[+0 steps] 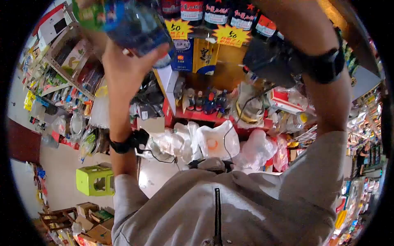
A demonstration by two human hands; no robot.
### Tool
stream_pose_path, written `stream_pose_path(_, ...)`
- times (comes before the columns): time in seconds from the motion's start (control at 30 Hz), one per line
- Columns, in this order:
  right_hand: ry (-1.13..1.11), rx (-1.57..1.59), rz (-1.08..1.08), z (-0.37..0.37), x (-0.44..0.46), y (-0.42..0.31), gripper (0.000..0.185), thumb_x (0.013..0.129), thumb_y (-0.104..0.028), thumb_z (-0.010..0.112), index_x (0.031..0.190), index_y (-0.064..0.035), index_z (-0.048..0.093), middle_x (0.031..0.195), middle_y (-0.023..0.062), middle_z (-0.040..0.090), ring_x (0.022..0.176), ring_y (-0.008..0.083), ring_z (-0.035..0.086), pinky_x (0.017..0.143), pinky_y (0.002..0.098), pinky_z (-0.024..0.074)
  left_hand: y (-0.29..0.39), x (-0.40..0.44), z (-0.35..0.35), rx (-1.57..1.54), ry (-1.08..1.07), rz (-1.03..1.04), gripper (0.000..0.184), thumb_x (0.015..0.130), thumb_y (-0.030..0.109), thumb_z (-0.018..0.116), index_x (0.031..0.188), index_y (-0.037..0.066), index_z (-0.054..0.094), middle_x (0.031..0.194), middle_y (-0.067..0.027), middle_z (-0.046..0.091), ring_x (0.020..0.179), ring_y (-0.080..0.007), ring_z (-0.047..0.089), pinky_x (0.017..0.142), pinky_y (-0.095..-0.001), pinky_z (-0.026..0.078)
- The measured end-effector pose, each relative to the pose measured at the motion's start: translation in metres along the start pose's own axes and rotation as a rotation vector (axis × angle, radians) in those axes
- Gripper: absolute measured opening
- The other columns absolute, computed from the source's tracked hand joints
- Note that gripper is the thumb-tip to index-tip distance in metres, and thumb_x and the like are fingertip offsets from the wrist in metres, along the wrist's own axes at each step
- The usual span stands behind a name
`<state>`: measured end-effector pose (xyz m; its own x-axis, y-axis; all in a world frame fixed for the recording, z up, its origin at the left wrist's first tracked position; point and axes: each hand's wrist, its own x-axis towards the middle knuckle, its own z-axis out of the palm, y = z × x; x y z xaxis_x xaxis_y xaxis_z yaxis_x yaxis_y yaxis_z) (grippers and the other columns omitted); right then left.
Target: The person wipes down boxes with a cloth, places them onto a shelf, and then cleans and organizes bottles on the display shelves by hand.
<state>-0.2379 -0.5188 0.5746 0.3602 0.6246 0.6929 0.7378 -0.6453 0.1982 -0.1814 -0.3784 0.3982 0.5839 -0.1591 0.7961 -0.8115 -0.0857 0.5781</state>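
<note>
Up at the top left, my left hand (123, 67) is wrapped round a large clear plastic bottle (139, 26) with a green and blue label. The bottle is tilted and smeared by motion, so its print cannot be read. My right arm (314, 35) reaches up past the top edge, and its hand is out of sight. Between the arms, dark bottles (216, 13) with red and white labels stand in a row on a shelf. Yellow price stars (232, 36) hang below them, above a blue box (182, 55) and a gold box (205, 55).
Small bottles (210, 102) line a lower red shelf. White plastic bags (217, 141) hang close in front of my body, with a dark cable across them. A lime-green stool (88, 180) stands on the floor at left. Packed shelves (67, 65) rise on the left side.
</note>
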Motion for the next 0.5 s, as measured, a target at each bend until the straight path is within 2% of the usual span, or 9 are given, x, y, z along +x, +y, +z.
stream_pose_path(0.03, 0.008, 0.039, 0.002, 0.012, -0.01, -0.001, 0.034, 0.08, -0.029, 0.074, 0.1, -0.0022, 0.071, 0.092, 0.0206, 0.071, 0.086, 0.037, 0.07, 0.076, 0.0464, 0.056, 0.001, -0.019, 0.003, 0.012, -0.009, -0.008, 0.052, 0.071, 0.015, 0.091, 0.112, -0.001, 0.064, 0.099, -0.0094, 0.075, 0.089, -0.0138, 0.069, 0.08, -0.0317, 0.056)
stream_pose_path(0.1, 0.046, 0.122, 0.02, 0.047, -0.037, -0.001, 0.034, 0.079, -0.029, 0.074, 0.1, -0.0032, 0.072, 0.091, 0.0208, 0.072, 0.086, 0.0389, 0.07, 0.076, 0.0474, 0.0566, -0.003, -0.054, 0.01, -0.056, -0.012, -0.224, 0.056, 0.07, 0.015, 0.092, 0.113, -0.003, 0.062, 0.098, -0.0115, 0.075, 0.093, -0.0159, 0.07, 0.081, -0.0339, 0.056)
stream_pose_path(0.13, 0.164, 0.161, 0.011, 0.072, -0.056, 0.0, 0.04, 0.083, -0.035, 0.073, 0.104, -0.0015, 0.066, 0.092, 0.0153, 0.071, 0.081, 0.0285, 0.069, 0.074, 0.0388, 0.0552, -0.017, -0.072, 0.011, -0.008, -0.028, -0.279, 0.06, 0.068, 0.017, 0.092, 0.114, -0.004, 0.061, 0.098, -0.0123, 0.075, 0.093, -0.017, 0.071, 0.082, -0.0343, 0.057)
stream_pose_path(0.17, -0.092, 0.121, 0.221, 0.062, -0.065, -0.014, 0.036, 0.084, -0.031, 0.072, 0.103, -0.0017, 0.064, 0.094, 0.0182, 0.07, 0.083, 0.0324, 0.07, 0.076, 0.0409, 0.0543, -0.031, -0.09, 0.013, 0.038, -0.046, -0.336, 0.064, 0.067, 0.019, 0.093, 0.116, -0.005, 0.059, 0.098, -0.0132, 0.075, 0.093, -0.0181, 0.072, 0.082, -0.0346, 0.057)
stream_pose_path(0.2, -0.105, 0.216, 0.252, 0.07, -0.078, -0.013, 0.036, 0.084, -0.03, 0.073, 0.104, -0.0019, 0.064, 0.094, 0.0186, 0.07, 0.084, 0.0346, 0.069, 0.076, 0.0423, 0.0539, -0.038, -0.104, 0.016, 0.038, -0.048, -0.342, 0.064, 0.067, 0.019, 0.093, 0.116, -0.005, 0.059, 0.098, -0.0132, 0.075, 0.093, -0.0181, 0.072, 0.082, -0.0346, 0.057)
stream_pose_path(0.27, -0.124, 0.321, 0.287, 0.098, -0.107, -0.012, 0.035, 0.084, -0.029, 0.073, 0.104, -0.002, 0.063, 0.094, 0.0191, 0.07, 0.086, 0.0367, 0.069, 0.077, 0.0437, 0.0535, -0.05, -0.131, 0.023, 0.06, -0.094, -0.558, 0.07, 0.065, 0.024, 0.094, 0.117, -0.005, 0.057, 0.098, -0.0151, 0.075, 0.089, -0.0212, 0.073, 0.081, -0.0344, 0.057)
stream_pose_path(0.37, -0.211, 0.325, 0.45, 0.132, -0.143, -0.011, 0.039, 0.084, -0.028, 0.075, 0.11, -0.0025, 0.061, 0.096, 0.0197, 0.07, 0.09, 0.0383, 0.069, 0.079, 0.0456, 0.053, -0.069, -0.157, 0.038, 0.218, -0.107, -0.445, 0.071, 0.065, 0.028, 0.094, 0.117, -0.004, 0.057, 0.096, -0.0176, 0.074, 0.086, -0.0237, 0.074, 0.078, -0.0351, 0.057)
stream_pose_path(0.4, -0.195, 0.356, 0.519, 0.144, -0.155, -0.009, 0.044, 0.084, -0.031, 0.076, 0.114, -0.0033, 0.06, 0.098, 0.0197, 0.07, 0.092, 0.0386, 0.068, 0.08, 0.0455, 0.0532, -0.082, -0.167, 0.041, 0.186, -0.166, -0.577, 0.074, 0.065, 0.029, 0.094, 0.12, -0.003, 0.056, 0.095, -0.0197, 0.073, 0.086, -0.0303, 0.074, 0.077, -0.0399, 0.057)
stream_pose_path(0.5, -0.156, 0.415, 0.615, 0.173, -0.183, 0.0, 0.057, 0.083, -0.036, 0.078, 0.125, -0.0055, 0.056, 0.105, 0.0194, 0.069, 0.093, 0.038, 0.068, 0.081, 0.0448, 0.0535, -0.106, -0.178, 0.056, 0.274, -0.188, -0.501, 0.079, 0.065, 0.031, 0.094, 0.124, -0.002, 0.053, 0.093, -0.0209, 0.073, 0.086, -0.0358, 0.073, 0.075, -0.0435, 0.057)
